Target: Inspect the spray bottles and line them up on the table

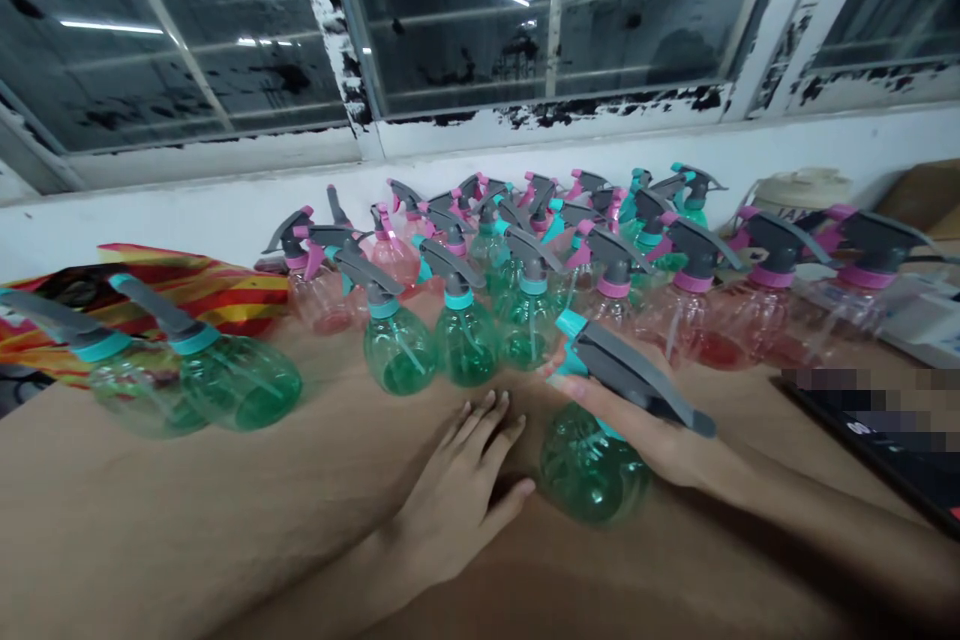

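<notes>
My right hand (660,435) is closed round the neck of a green spray bottle (589,475) with a grey and turquoise trigger head. The bottle tilts a little at the front of the table, and part of its neck is hidden by my fingers. Just left of it my left hand (469,490) lies flat on the wooden table (330,510), fingers spread, holding nothing. Beyond my left fingertips stand green spray bottles, the closest being one with a turquoise collar (466,340). Two more green spray bottles (244,385) lean at the left.
Behind are rows of pink and green spray bottles (611,295) along the white wall (240,210). A red and yellow striped bag (232,295) lies at the left. On the right are a dark flat object (862,430), a pale tub (806,188) and a cardboard box (926,195).
</notes>
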Motion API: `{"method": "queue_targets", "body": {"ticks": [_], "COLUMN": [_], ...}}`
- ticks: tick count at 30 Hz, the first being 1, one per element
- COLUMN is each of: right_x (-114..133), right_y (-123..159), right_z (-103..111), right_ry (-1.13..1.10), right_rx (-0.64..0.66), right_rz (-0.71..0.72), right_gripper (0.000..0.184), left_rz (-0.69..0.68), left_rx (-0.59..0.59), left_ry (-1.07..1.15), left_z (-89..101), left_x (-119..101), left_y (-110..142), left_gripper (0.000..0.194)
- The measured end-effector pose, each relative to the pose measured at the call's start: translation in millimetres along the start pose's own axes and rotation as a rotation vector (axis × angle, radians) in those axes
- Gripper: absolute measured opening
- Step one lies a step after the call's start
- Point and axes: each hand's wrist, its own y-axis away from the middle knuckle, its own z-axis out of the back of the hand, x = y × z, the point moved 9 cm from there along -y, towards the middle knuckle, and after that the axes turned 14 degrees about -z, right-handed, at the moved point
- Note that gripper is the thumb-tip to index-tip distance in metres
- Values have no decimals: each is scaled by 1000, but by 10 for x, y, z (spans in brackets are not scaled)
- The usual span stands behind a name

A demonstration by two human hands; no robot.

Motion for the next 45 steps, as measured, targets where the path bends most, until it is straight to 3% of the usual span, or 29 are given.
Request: {"method": "queue_targets", "body": {"ticks": [4,11,26,33,41,45], "right_x": [-45,30,-27,-68,-22,-69], "right_y": [23,15,38,27,20,11], "right_z": [-7,-19,-32,-39,-44,-52], "right_ry": [60,45,4,13,24,79], "right_rx": [6,62,79,80,88,74], "right_rz": [-59,-10,-47,-50,3,-29], "right_gripper": [18,10,29,27,11,17], "left_rz": [12,16,8,5,4,-1], "left_rx": [-3,-12,-6,-9,-14,-48], "left_ry": [42,53,47,35,36,49], "left_z": [10,20,27,8,18,24], "left_x": [3,-3,-17,-9,-10,-9], "left_y": [-11,-15,-16,-13,-9,5], "left_gripper": [52,51,49,50,49,48]}}
